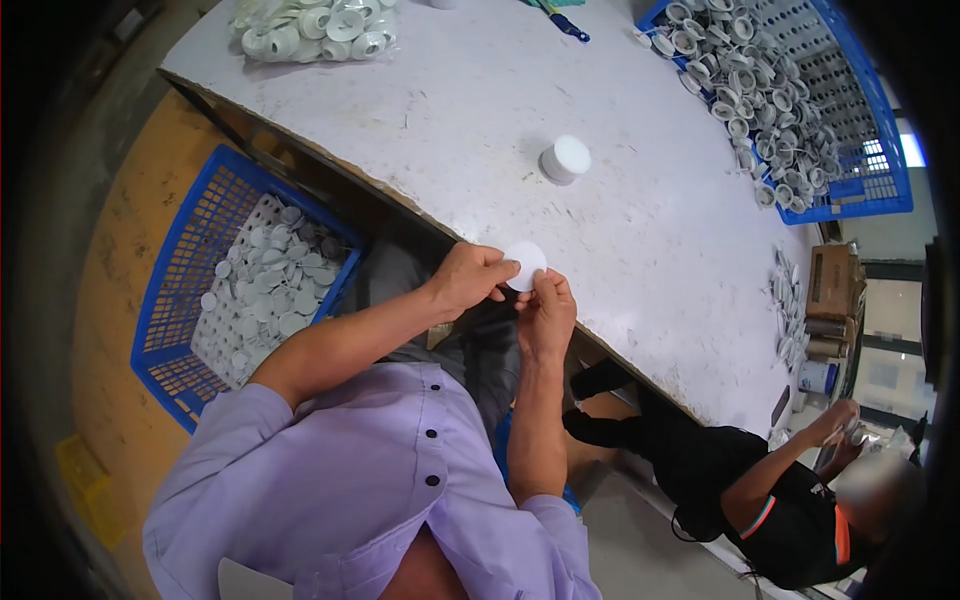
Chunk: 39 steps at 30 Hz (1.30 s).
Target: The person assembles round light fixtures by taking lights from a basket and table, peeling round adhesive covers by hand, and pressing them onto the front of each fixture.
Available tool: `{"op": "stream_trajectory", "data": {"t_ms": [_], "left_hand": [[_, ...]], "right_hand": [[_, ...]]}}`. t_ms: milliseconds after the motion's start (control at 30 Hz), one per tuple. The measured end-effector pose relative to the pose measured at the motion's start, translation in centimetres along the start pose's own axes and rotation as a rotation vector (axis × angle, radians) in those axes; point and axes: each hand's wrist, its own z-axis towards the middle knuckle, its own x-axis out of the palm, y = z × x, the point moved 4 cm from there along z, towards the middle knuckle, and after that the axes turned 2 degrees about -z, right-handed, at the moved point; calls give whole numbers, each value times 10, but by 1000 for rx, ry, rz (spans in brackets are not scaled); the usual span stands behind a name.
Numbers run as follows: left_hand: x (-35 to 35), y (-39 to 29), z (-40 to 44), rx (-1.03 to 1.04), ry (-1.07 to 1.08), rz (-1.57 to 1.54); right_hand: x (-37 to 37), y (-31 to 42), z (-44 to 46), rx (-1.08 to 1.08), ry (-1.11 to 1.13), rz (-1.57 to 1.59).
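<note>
A thin, round white disc (526, 264) is pinched between my two hands at the table's near edge. My left hand (470, 279) grips its left side with thumb and fingers. From the lower right, my right hand (547, 310) has its thumb and fingers closed on the rim. Beyond my hands, a short stack of white round discs (568, 158) stands on the white table (450, 130).
A blue basket (170, 270) of white round parts sits at my left, below table height. Another blue basket (880, 110) spills ring-shaped parts at the far right. A bag of white plastic parts (330, 30) lies at the back left. A co-worker (790, 500) is at the right.
</note>
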Motion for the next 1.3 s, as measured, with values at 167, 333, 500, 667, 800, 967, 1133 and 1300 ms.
{"op": "stream_trajectory", "data": {"t_ms": [167, 333, 500, 667, 800, 967, 1133, 1300], "left_hand": [[-3, -2, -1, 17, 126, 78], [2, -28, -13, 792, -23, 673], [18, -25, -21, 1241, 92, 1128], [35, -29, -19, 1304, 145, 1089], [59, -35, -9, 1200, 217, 982], [126, -27, 36, 1164, 331, 905], [232, -9, 113, 1029, 327, 1045], [303, 16, 167, 1026, 124, 1204]], "right_hand": [[-1, -2, 1, -19, -1, -13], [-7, 9, -7, 11, -17, -84], [-20, 14, -11, 148, 73, -141], [-28, 24, -17, 51, 89, -126], [-74, 52, -16, -166, -155, -161], [-146, 73, -22, -301, -404, -112], [-169, 64, -50, -301, -494, -181], [-183, 40, -84, -229, -562, -244]]}}
